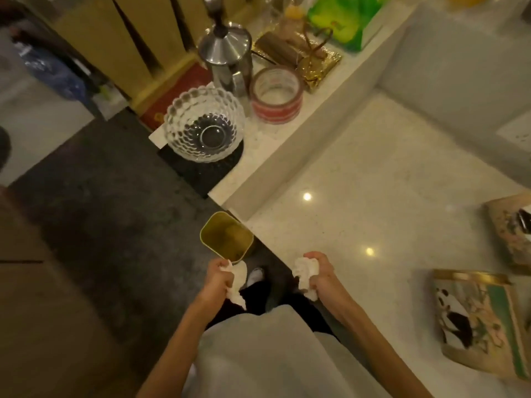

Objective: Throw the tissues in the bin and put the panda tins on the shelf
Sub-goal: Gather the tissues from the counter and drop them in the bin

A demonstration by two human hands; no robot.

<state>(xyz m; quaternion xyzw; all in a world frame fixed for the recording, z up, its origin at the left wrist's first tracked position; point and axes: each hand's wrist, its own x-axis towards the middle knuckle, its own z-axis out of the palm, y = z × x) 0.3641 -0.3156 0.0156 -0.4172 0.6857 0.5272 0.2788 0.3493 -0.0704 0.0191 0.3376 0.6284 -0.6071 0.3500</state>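
**A:** While both arms hung low, the left hand (219, 275) was clenched round a crumpled tissue (238, 282) just at 6 o'clock of the open green bin (227, 239) on the floor. Right hand?

**B:** The right hand (319, 272) was squeezing another tissue wad (305, 272) at the table (373, 182) edge. One panda tin (479, 323) lay on its side at 3 o'clock of it, a second tin (510, 234) at 2 o'clock.
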